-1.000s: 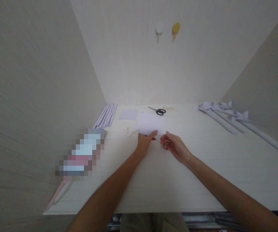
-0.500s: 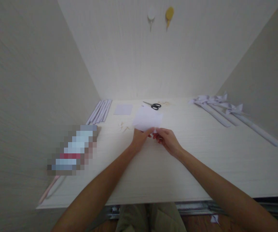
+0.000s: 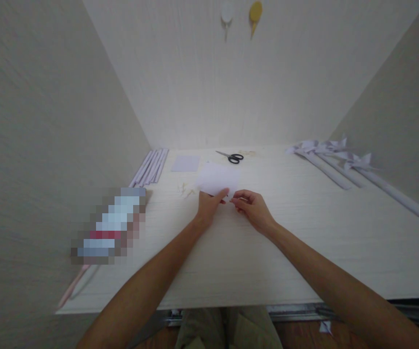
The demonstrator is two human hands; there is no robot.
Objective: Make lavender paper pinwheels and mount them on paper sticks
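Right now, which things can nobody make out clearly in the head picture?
In the head view:
Left hand: fingers partly hidden by the white paper.
Right hand: anything it may pinch is too small to tell.
Object at left: covered by pixel blocks.
Left forearm: cut off by the bottom edge.

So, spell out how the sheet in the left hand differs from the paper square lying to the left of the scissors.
The held sheet is gripped by the left hand, while the paper square lies untouched on the table. The held sheet looks larger in this view, the paper square smaller. The held sheet also looks brighter, the paper square duller. Both are thin and pale.
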